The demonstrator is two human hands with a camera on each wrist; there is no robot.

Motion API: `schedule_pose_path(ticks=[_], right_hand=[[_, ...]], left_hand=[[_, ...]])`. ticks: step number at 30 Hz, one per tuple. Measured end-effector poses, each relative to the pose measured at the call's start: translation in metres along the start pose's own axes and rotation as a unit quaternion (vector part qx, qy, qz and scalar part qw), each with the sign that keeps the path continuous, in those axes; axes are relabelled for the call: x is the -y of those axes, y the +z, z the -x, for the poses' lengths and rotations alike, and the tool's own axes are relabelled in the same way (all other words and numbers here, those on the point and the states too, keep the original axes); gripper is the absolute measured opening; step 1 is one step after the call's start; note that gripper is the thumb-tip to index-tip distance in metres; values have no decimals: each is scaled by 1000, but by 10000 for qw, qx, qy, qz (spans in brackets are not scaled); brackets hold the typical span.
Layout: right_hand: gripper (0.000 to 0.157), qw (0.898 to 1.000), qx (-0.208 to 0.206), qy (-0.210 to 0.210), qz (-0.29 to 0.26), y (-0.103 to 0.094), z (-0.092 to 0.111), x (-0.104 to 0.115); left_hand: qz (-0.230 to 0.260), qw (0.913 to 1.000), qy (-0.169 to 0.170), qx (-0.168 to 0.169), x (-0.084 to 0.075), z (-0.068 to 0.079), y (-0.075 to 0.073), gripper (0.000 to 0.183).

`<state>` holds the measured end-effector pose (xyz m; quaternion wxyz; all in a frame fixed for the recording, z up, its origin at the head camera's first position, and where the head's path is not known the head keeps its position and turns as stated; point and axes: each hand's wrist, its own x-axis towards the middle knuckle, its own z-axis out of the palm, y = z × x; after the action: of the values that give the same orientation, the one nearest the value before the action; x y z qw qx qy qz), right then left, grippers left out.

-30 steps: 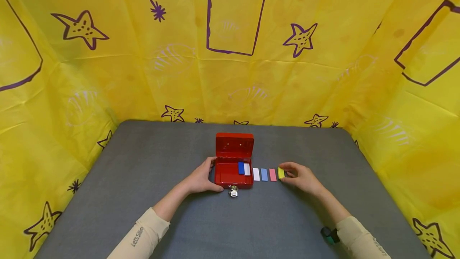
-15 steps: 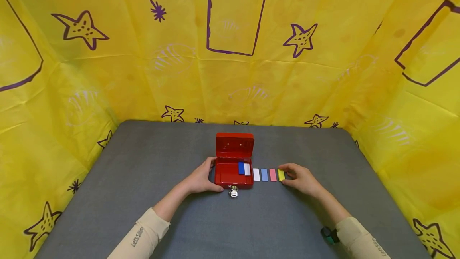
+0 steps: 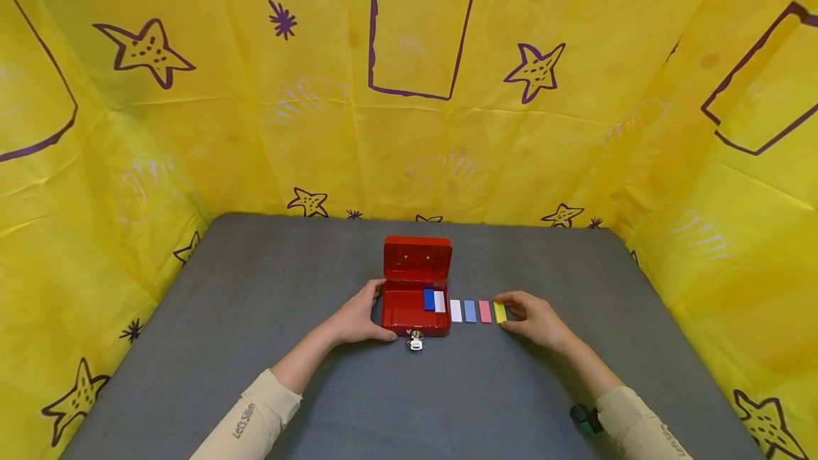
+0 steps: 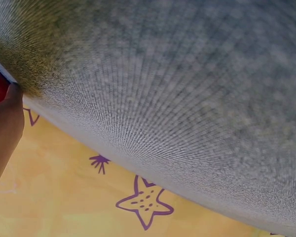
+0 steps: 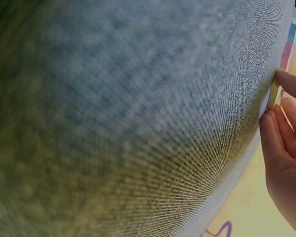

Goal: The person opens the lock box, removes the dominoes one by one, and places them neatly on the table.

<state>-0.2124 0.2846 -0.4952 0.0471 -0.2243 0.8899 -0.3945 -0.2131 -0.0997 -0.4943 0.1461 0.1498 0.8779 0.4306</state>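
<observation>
In the head view a red metal cash box (image 3: 416,318) stands with its lid (image 3: 417,260) raised, and a silver padlock (image 3: 415,341) hangs at its front. My left hand (image 3: 359,314) holds the box's left side, thumb at the front corner and fingers towards the back. Inside, at the right, lie a dark blue block (image 3: 429,299) and a white block (image 3: 439,302). Right of the box, a second white block (image 3: 456,311), a light blue block (image 3: 470,311) and a pink block (image 3: 486,311) form a row. My right hand (image 3: 535,318) pinches the yellow block (image 3: 500,311) at the row's end.
The grey table (image 3: 307,254) surrounds the box and row. Yellow cloth (image 3: 243,140) with purple drawings encloses the back and both sides. A dark device (image 3: 584,417) sits by the right cuff.
The yellow block has come down slightly, level with the row, with my right hand still at it. My left hand and the box have stayed put.
</observation>
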Motion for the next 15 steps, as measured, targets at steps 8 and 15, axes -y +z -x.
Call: schedule_pose_path(ticks=[8, 15], right_hand=[[46, 9999, 15, -8, 146, 0, -2, 1], [45, 9989, -257, 85, 391, 1, -6, 7]], left_hand=[[42, 10000, -8, -8, 3, -1, 0, 101], [30, 10000, 73, -43, 3, -1, 0, 101]])
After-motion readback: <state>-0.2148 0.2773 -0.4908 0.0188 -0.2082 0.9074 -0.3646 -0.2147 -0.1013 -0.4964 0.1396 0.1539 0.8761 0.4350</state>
